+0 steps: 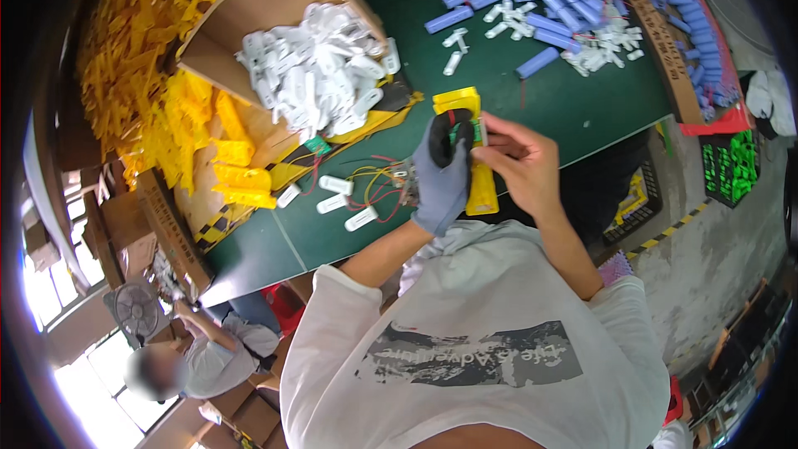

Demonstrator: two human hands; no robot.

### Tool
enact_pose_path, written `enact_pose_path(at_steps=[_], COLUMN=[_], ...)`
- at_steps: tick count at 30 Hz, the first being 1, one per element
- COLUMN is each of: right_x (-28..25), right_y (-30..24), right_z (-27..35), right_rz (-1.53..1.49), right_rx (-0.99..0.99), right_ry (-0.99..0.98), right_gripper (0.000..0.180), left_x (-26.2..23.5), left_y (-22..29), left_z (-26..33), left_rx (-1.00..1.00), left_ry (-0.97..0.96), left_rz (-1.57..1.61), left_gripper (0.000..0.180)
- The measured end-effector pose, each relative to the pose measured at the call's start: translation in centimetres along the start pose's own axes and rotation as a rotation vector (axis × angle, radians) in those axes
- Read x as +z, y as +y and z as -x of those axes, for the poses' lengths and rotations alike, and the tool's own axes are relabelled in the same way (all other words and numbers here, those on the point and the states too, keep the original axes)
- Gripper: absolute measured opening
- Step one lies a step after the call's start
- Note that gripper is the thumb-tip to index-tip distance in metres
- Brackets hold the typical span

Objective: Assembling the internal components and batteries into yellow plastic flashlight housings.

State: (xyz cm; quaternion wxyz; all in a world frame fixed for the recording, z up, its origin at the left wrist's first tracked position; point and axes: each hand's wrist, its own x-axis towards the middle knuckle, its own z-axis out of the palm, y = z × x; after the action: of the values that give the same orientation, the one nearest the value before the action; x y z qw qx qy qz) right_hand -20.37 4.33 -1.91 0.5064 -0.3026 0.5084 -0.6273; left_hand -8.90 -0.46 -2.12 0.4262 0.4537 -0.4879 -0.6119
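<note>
My left hand [440, 176], in a grey glove with black fingertips, grips a long yellow plastic casing [481, 193] held upright over the green table [573, 104]. My bare right hand [522, 162] holds the same casing from the right, fingertips pressed on its middle near a small green part. Red and yellow wires [376, 187] lie just left of the gloved hand. Three small white plastic pieces [337, 185] rest on the table beside the wires.
A cardboard box holds a heap of white plastic parts [320, 75]. Yellow casings [141, 66] pile up at the left. Blue cylindrical cells [544, 0] and white clips are scattered at the far side, more in a red tray [694, 33]. Another person [208, 353] sits lower left near a fan [137, 312].
</note>
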Motion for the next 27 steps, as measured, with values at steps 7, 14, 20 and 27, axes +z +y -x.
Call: enact_pose_path(at_steps=[7,14,20,27], right_x=[-0.5,-0.1,-0.2,0.6], right_y=[-0.6,-0.5,-0.9,-0.3], right_z=[0.3,-0.2,-0.7,-1.7], right_rz=[-0.008,0.011,-0.117,-0.146], right_rx=[-0.068,-0.032,-0.008,0.028], right_ry=[0.097,0.106,0.134,0.156], right_gripper=[0.037,0.038,0.035,0.023], left_x=[-0.8,-1.3,-2.7,-2.7], left_y=[0.6,0.5,1.7,1.3], left_z=[-1.4,-2.8,-5.5,-4.3], left_rx=[0.039,0.026,0.076,0.253], left_ry=[-0.236,-0.265,-0.187,-0.209], left_rz=[-0.167,-0.054,-0.11,-0.274], left_gripper=[0.026,0.023,0.026,0.025])
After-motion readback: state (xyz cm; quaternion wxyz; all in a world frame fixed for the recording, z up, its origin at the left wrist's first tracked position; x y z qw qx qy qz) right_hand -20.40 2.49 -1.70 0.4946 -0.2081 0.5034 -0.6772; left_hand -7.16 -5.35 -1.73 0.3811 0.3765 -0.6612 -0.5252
